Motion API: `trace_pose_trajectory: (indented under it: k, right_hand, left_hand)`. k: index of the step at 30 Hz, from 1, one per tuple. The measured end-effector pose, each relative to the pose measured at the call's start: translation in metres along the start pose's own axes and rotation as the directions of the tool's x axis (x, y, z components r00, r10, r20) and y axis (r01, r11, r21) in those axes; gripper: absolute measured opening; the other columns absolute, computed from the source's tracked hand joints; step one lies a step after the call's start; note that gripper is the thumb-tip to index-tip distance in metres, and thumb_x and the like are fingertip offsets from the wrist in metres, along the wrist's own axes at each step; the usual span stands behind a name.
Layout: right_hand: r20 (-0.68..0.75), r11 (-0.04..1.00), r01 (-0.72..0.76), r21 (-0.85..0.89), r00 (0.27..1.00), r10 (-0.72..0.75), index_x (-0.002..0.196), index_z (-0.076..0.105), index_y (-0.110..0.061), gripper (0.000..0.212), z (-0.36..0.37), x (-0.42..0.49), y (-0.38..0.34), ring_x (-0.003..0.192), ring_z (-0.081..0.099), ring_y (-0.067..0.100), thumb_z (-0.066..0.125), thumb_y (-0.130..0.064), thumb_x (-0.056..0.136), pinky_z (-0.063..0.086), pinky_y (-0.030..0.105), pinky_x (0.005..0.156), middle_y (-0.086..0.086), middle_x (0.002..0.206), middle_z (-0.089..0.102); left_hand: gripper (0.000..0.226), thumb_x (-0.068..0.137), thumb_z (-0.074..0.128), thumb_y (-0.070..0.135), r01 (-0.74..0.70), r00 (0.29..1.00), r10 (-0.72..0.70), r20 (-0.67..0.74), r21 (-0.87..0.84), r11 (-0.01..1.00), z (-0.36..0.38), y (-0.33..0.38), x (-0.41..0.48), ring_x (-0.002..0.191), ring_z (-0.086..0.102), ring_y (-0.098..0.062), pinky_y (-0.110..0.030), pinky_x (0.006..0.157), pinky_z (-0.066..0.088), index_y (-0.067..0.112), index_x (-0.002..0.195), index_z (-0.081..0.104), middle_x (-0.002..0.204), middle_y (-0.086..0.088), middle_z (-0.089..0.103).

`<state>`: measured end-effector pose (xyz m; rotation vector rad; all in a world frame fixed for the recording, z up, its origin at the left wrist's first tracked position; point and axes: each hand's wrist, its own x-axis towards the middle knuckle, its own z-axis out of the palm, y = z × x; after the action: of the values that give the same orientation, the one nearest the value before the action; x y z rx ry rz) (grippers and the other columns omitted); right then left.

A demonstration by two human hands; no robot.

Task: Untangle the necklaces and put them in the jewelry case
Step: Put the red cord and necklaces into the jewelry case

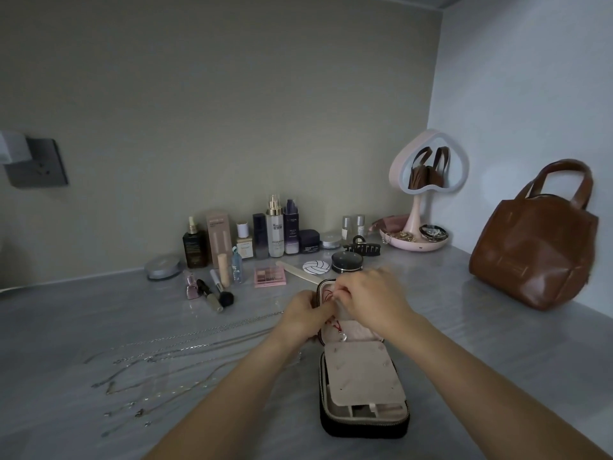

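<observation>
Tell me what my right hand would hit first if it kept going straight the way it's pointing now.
Your right hand points left and slightly away, fingertips on the red cord necklace over the open jewelry case. Going on, it would probably meet your left hand first, which looks almost touching, though depth is unclear.

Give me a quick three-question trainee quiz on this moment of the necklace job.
1. True or false: the jewelry case lies open on the counter.
2. Where do the loose chains lie: A) left of the case, B) inside the brown bag, C) on the mirror's dish?
3. What colour is the cord that the left hand and right hand work on at the case's far half?

Key: 1 true; 2 A; 3 red.
</observation>
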<state>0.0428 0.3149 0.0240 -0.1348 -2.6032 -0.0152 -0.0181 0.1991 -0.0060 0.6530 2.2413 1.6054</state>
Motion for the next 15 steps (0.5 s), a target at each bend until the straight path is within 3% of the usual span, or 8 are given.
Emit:
trace_pose_trajectory:
  k: [6, 10, 13, 15]
  right_hand:
    - [-0.028, 0.996, 0.040, -0.082, 0.999, -0.042, 0.094, 0.068, -0.024, 0.024, 0.000, 0.002, -0.010, 0.092, 0.063, 0.023, 0.048, -0.036, 0.090, 0.039, 0.035, 0.084, 0.000, 0.092, 0.071]
    - [-0.176, 0.989, -0.031, -0.147, 0.984, 0.005, 0.070, 0.068, -0.018, 0.020, -0.005, -0.003, -0.020, 0.067, 0.067, 0.024, 0.067, -0.037, 0.078, 0.041, 0.027, 0.061, 0.002, 0.066, 0.070]
    - [-0.075, 0.989, -0.148, -0.019, 0.986, 0.146, 0.086, 0.065, -0.018, 0.029, -0.005, -0.006, -0.025, 0.091, 0.063, 0.024, 0.047, -0.040, 0.091, 0.036, 0.028, 0.064, 0.002, 0.091, 0.069]
    - [-0.046, 0.973, -0.227, 0.034, 0.972, 0.229, 0.083, 0.063, -0.019, 0.028, -0.006, -0.006, -0.024, 0.093, 0.061, 0.024, 0.045, -0.039, 0.091, 0.035, 0.026, 0.061, 0.002, 0.093, 0.068]
  left_hand:
    - [0.031, 0.089, 0.054, 0.028, -0.105, 0.984, 0.136, -0.117, 0.235, 0.966, -0.003, -0.008, 0.002, 0.055, 0.046, -0.012, -0.028, 0.052, 0.036, 0.019, 0.061, 0.043, 0.059, 0.005, 0.049]
    - [0.029, 0.093, 0.045, 0.033, -0.144, 0.975, 0.186, -0.122, 0.289, 0.947, -0.002, -0.010, -0.003, 0.071, 0.055, -0.025, -0.029, 0.060, 0.037, 0.014, 0.072, 0.047, 0.071, -0.002, 0.058]
    - [0.033, 0.095, 0.038, 0.039, -0.153, 0.959, 0.220, -0.177, 0.326, 0.933, 0.003, -0.014, -0.008, 0.088, 0.061, -0.032, -0.035, 0.068, 0.045, 0.011, 0.086, 0.051, 0.091, -0.012, 0.066]
    - [0.037, 0.096, 0.035, 0.041, -0.161, 0.947, 0.241, -0.211, 0.339, 0.927, 0.006, -0.016, -0.010, 0.092, 0.061, -0.033, -0.039, 0.076, 0.048, 0.008, 0.094, 0.053, 0.097, -0.014, 0.066]
